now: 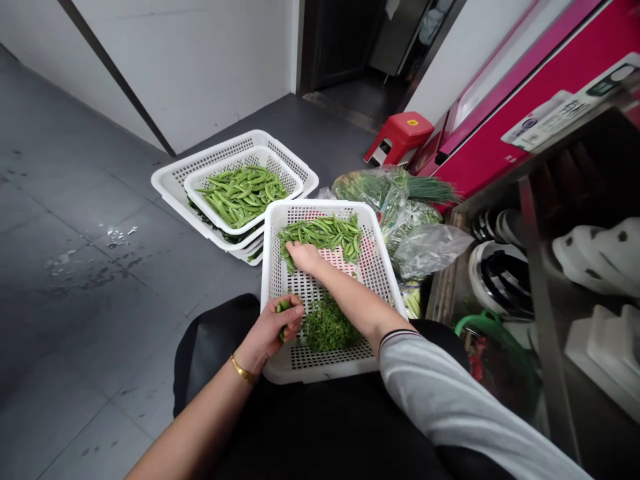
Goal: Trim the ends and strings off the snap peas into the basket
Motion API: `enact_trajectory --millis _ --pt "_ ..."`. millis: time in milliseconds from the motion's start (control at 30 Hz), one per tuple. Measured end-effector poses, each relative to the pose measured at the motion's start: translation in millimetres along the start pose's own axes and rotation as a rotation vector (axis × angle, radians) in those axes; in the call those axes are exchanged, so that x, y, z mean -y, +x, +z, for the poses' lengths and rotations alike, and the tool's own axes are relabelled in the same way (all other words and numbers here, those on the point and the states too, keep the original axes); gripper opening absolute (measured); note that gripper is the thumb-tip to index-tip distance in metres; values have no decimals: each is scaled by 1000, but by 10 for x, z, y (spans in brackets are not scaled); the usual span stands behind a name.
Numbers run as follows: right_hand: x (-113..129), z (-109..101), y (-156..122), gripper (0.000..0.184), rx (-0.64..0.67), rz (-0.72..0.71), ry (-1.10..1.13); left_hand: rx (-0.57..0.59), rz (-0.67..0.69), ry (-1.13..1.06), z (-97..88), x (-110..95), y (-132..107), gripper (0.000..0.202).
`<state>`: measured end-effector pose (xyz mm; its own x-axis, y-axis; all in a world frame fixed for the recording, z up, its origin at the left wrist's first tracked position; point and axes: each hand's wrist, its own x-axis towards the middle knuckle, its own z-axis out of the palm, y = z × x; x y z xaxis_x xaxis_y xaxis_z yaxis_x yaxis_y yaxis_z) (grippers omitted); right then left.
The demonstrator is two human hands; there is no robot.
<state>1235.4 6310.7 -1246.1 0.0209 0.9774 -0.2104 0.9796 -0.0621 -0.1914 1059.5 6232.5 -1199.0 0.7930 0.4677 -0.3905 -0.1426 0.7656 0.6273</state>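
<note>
A white perforated basket (pixel 393 293) rests on my lap. Green pea pods (pixel 325 232) lie at its far end, and a heap of green trimmings (pixel 330 327) sits at the near end. At the basket's left side, my left hand (pixel 283 323) is curled around a few pea pods (pixel 283 307), their ends poking out above the fingers. My right hand (pixel 304 257) reaches across to the left edge of the pods, its fingers closed on a pea pod (pixel 290 265); the fingertips are partly hidden.
Ahead on the left, a smaller basket of pea pods (pixel 245 193) sits in stacked larger white baskets (pixel 167 177). Bagged greens (pixel 400 207) and a red stool (pixel 403 137) stand ahead right. Shelving with white containers (pixel 600 253) is at the right. Water wets the floor (pixel 95 260) at left.
</note>
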Motion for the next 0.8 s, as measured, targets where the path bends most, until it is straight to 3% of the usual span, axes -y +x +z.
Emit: enact_trajectory --millis 67,167,300,400,467,533,600,667,800 --pt "-59 4 -91 25 -13 9 -2 -64 -22 36 -25 -2 13 23" --pt "-102 -46 -555 19 -162 -45 133 -168 -38 66 -30 4 40 25" --pt "44 -74 -1421 13 -389 -252 443 -234 24 129 17 55 74 29" --pt "147 -61 -1864 11 -360 -429 514 -203 86 189 39 109 58 27" --pt "138 -80 -1995 13 -272 -443 606 -185 91 221 43 138 29 26" --pt "85 -134 -2030 18 -232 -335 757 -161 66 251 53 158 -5 27" --pt "35 -213 -2014 18 -271 -194 859 -125 40 276 79 168 -36 28" --pt "19 -299 -1983 14 -335 -157 822 -78 21 282 120 167 -63 29" --pt "78 -395 -1951 10 -331 -285 573 -34 -8 265 193 169 -93 29"
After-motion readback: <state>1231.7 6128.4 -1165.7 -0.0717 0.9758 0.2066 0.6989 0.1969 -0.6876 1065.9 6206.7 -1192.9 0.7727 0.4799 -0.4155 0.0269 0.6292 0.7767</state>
